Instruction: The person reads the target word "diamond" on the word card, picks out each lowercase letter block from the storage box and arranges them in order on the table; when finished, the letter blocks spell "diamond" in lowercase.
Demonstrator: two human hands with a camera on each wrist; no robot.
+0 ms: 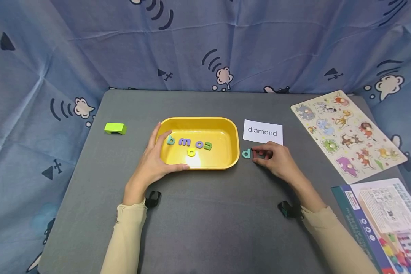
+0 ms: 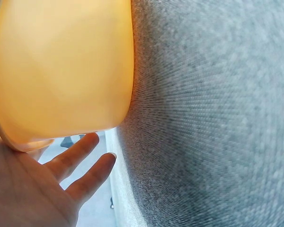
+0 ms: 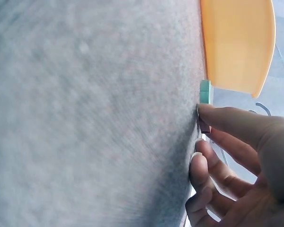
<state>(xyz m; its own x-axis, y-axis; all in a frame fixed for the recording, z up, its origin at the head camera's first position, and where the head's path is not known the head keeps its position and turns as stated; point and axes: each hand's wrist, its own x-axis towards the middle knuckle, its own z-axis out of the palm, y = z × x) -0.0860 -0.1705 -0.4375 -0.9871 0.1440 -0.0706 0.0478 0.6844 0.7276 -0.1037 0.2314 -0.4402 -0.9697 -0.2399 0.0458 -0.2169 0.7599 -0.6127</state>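
Note:
My left hand (image 1: 150, 161) holds the left end of a yellow tray (image 1: 233, 161), thumb along its front rim and index finger over the rim at the back left. In the left wrist view, other fingers (image 2: 92, 177) stretch out beside the tray wall. Inside the tray lie a teal letter (image 1: 170, 140), a purple m (image 1: 184, 142), a purple o (image 1: 199, 144), a green n (image 1: 207, 145) and a yellow letter (image 1: 191, 152). My right hand (image 1: 275, 160) pinches a small red letter (image 1: 261, 153), partly hidden by the fingers, at the table beside a teal d (image 1: 246, 153).
A white card reading "diamond" (image 1: 262, 131) lies just behind the right hand. At the right are an animal peg puzzle board (image 1: 349, 133) and a printed box (image 1: 380, 224). A green arch block (image 1: 115, 128) sits at the left of the grey table (image 1: 205, 220).

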